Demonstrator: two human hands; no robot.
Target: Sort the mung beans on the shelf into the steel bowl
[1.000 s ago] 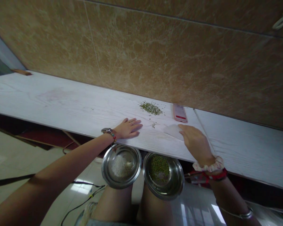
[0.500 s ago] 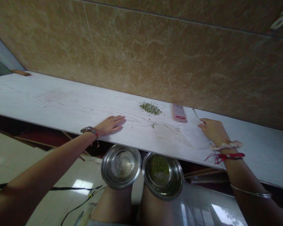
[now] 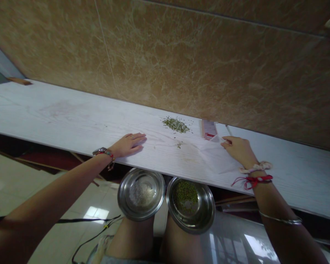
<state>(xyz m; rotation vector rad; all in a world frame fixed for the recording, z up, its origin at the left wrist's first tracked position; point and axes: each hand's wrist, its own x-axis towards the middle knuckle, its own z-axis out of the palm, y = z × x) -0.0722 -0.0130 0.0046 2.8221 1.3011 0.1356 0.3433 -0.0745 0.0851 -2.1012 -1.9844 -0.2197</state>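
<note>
My left hand lies flat on the white shelf board, fingers stretched out, holding nothing. In a pinch between thumb and fingers, my right hand grips the upper corner of a thin white sheet; whether it is tissue or plastic I cannot tell. The sheet hangs down to the board and overlaps the near end of a phone. A loose pile of green beans mixed with white grains lies left of the phone. A few stray beans sit nearer to me.
Two steel bowls rest on my knees below the board's edge: the left bowl has white grains in it, the right bowl green beans. Behind the white board rises a brown marbled wall. A black cable trails at lower left.
My left hand has slid left along the board. My right hand moved right with the white sheet, then back a little left, and the sheet is now more spread out.
</note>
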